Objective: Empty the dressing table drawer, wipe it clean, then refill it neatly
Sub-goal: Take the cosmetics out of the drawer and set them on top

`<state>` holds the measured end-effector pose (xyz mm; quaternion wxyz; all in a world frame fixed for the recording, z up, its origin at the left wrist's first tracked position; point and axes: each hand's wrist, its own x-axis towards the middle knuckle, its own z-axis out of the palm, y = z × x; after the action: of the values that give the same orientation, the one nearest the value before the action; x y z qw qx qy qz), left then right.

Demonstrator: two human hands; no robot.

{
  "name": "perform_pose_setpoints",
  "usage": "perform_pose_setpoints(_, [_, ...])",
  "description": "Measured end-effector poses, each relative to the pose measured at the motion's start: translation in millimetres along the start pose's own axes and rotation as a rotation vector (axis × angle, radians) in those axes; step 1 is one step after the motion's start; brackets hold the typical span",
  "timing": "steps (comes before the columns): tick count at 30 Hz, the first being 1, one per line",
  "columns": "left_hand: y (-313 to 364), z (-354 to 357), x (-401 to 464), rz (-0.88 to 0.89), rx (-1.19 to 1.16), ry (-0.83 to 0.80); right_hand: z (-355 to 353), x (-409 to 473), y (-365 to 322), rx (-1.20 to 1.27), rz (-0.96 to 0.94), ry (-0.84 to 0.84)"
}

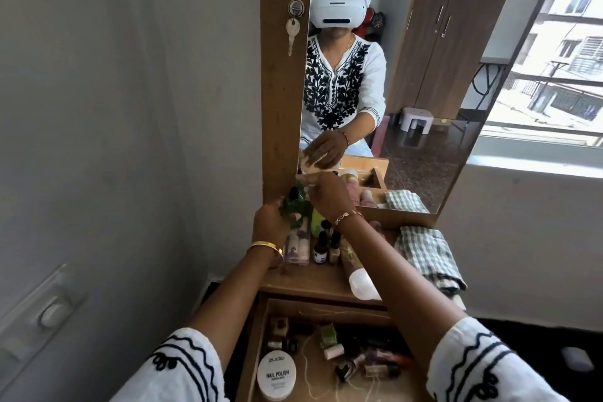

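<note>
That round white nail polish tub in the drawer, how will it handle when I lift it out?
The nail polish tub looks plastic, so probably light and sturdy. Its wide, flat shape makes tipping unlikely. The smooth lid may feel slippery, so gripping its sides seems safer.
</note>
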<state>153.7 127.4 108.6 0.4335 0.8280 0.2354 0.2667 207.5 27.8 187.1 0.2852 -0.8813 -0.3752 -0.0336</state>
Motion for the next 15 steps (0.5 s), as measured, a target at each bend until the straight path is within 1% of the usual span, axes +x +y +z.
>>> perform_pose_setpoints(3, [1.9, -0.2, -14.8, -0.047, -0.062, 0.065, -9.5, -26.0, -2.6, 0.099, 0.027, 0.090])
perform_pose_setpoints(5, [1.5, -0.9, -29.0, -0.035, -0.015, 0.124, -11.3, -49.8, -5.5, 0.186, 0.025, 0.123])
perform_pose_setpoints(7, [0.7, -2.6, -48.5, 0.001, -0.027, 0.176, -7.8, -74.0, -6.8, 0.268, 0.039, 0.144])
perform_pose_setpoints(9, [-0.7, -5.1, -73.6, -0.005, -0.121, 0.198, 1.3, -97.0, -3.4, 0.360, 0.074, 0.157])
perform_pose_setpoints(11, [-3.0, -5.8, -102.2, -0.082, -0.250, 0.190, 12.3, -120.6, 2.3, 0.395, 0.127, 0.168])
perform_pose_setpoints(13, [-8.6, -5.2, -130.5, -0.190, -0.341, 0.169, 25.2, -145.8, 7.4, 0.427, 0.187, 0.133])
perform_pose_setpoints(15, [-19.2, -2.6, -152.2, -0.267, -0.359, 0.158, 44.5, -168.0, 12.3, 0.474, 0.257, 0.023])
